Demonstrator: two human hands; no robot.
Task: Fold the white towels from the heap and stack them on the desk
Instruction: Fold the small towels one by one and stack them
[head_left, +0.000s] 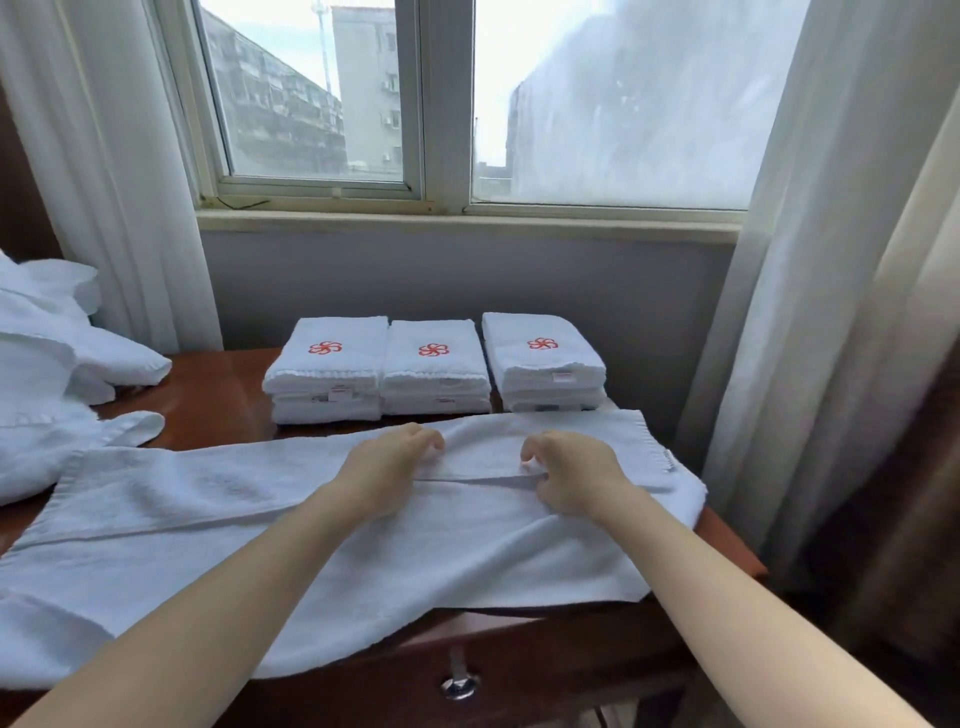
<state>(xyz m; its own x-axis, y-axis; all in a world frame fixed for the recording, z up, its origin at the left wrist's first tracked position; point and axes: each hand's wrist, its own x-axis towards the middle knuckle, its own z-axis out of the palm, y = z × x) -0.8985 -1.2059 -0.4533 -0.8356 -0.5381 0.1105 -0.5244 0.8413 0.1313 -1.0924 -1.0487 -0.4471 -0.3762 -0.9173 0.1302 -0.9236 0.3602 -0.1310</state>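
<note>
White terry towel (260, 519) is lying stretched across the near side of the wooden desk (208, 395), one long flap already folded over and its near edge drooping off the front. The left hand (387, 467) and right hand (571, 473) are sitting mid-towel, fingers curled, pinching along that fold line. Past them, three folded stacks (434, 369) are lining up at the far side under the window (467, 104). The heap (47, 353) on the left is looking pretty big, so I'm guessing about halfway, plenty left.
</note>
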